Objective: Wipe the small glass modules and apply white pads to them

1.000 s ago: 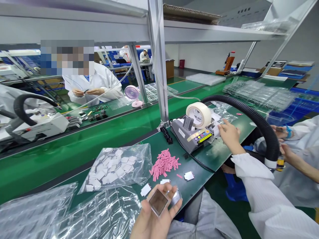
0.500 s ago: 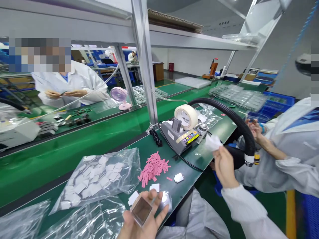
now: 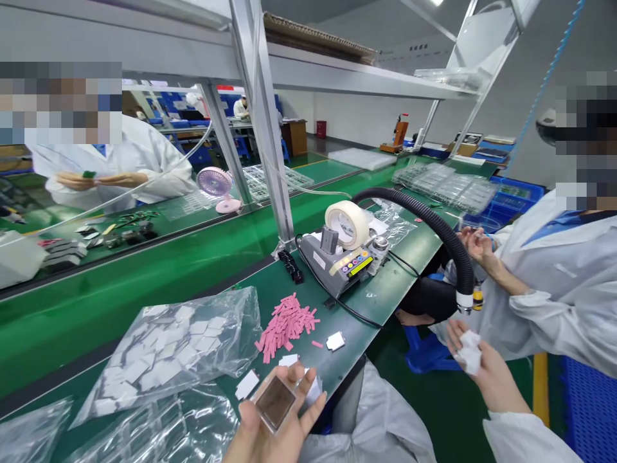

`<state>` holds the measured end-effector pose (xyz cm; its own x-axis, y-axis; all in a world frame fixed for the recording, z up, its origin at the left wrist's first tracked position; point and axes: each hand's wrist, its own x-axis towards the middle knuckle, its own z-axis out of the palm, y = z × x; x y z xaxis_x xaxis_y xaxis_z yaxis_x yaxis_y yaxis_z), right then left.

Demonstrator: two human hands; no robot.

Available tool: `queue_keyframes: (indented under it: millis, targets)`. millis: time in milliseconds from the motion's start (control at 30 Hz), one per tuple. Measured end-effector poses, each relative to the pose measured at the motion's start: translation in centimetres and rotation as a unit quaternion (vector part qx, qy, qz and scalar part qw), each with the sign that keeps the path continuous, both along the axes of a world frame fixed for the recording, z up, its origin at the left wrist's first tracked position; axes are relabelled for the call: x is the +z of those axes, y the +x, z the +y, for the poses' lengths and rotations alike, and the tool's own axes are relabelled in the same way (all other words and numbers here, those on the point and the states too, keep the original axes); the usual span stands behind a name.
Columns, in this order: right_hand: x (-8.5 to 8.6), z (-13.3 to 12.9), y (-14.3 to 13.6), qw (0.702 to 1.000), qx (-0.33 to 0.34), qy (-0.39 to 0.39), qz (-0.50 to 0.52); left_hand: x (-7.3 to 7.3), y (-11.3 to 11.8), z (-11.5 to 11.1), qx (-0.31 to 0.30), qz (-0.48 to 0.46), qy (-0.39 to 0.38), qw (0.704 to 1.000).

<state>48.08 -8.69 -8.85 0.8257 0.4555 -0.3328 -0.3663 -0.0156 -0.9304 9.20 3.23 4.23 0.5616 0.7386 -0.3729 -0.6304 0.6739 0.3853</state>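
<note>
My left hand (image 3: 284,418) is at the bottom centre, fingers curled around a small square part with a clear rim and a dark brown face (image 3: 276,402). At the lower right, my right hand (image 3: 489,366) holds a crumpled white tissue (image 3: 468,352) out past the bench edge. Just beyond my left hand lie small white cards (image 3: 247,384) and another white card (image 3: 335,341). A heap of pink strips (image 3: 288,326) sits on the green bench behind them. To the left is a clear plastic bag (image 3: 166,354) full of white pieces.
A grey dispenser (image 3: 332,263) carries a roll of cream tape (image 3: 346,225). A black flexible hose (image 3: 434,225) arches over the bench edge. Metal posts (image 3: 270,141) hold a shelf above. A co-worker (image 3: 544,276) sits on the right; another person (image 3: 110,167) works across the bench.
My right hand has moved down and to the right with the tissue, away from the bench. The view has shifted slightly right. My left hand still holds the square part.
</note>
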Motion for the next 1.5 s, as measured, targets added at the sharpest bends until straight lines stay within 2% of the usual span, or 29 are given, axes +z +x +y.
queue_keyframes:
  millis: [100, 200, 400, 500, 567, 700, 833, 967, 1100, 1300, 1367, 1500]
  targets:
    - [-0.6, 0.1, -2.6, 0.996, 0.052, -0.042, -0.053, 0.4, -0.2, -0.4, 0.005, 0.004, 0.007, 1.0]
    - [-0.2, 0.6, -4.9, 0.979, 0.119, -0.096, -0.133, 1.1, -0.1, -0.8, 0.008, 0.007, 0.025, 1.0]
    - [3.3, 2.2, -7.0, 0.905, 0.237, -0.177, -0.306, 2.0, 0.1, -1.2, 0.025, 0.031, 0.037, 0.999]
    - [5.5, 3.2, -8.6, 0.875, 0.277, -0.193, -0.348, 2.1, -0.1, -1.2, 0.026, 0.024, 0.037, 0.999]
    - [7.3, 4.1, -10.3, 0.888, 0.297, -0.175, -0.305, 2.0, -0.1, -1.3, 0.027, 0.021, 0.036, 0.999]
    - [11.0, 5.7, -15.1, 0.918, 0.362, -0.083, -0.135, 1.8, -0.1, -1.6, 0.026, 0.023, 0.061, 0.998]
    - [14.0, 6.5, -20.5, 0.902, 0.432, 0.0, 0.012, 1.9, 0.0, -1.9, 0.024, 0.034, 0.097, 0.994]
    - [15.3, 6.7, -23.7, 0.869, 0.477, 0.041, 0.122, 2.3, 0.0, -1.9, 0.026, 0.057, 0.115, 0.991]
    - [15.8, 7.0, -24.6, 0.855, 0.502, 0.041, 0.125, 2.4, 0.0, -1.8, 0.016, 0.059, 0.111, 0.992]
    - [16.5, 7.8, -25.3, 0.85, 0.506, 0.061, 0.136, 2.5, 0.0, -1.5, 0.004, 0.06, 0.113, 0.992]
    - [16.4, 7.7, -25.3, 0.857, 0.503, 0.051, 0.096, 2.4, -0.1, -1.4, 0.015, 0.064, 0.117, 0.991]
    - [15.9, 6.9, -24.6, 0.88, 0.472, 0.02, -0.046, 2.2, -0.3, -1.3, 0.023, 0.089, 0.104, 0.99]
